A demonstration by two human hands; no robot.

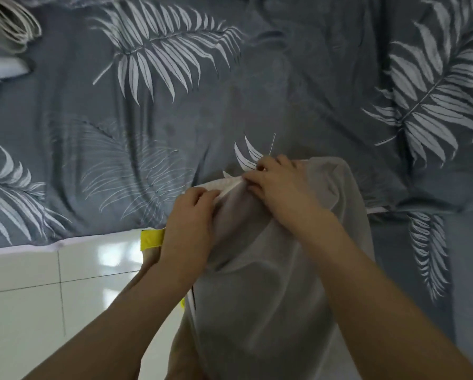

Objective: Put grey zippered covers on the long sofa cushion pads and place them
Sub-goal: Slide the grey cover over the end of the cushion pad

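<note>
Against leaf-print bedding (175, 111), smooth grey cover (271, 270), bulging

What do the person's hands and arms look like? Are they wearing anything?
The left hand and right hand wear no gloves, and I see no rings, watch or bracelet. No sleeves show either: the forearms are bare all the way to the picture's edge.
</note>
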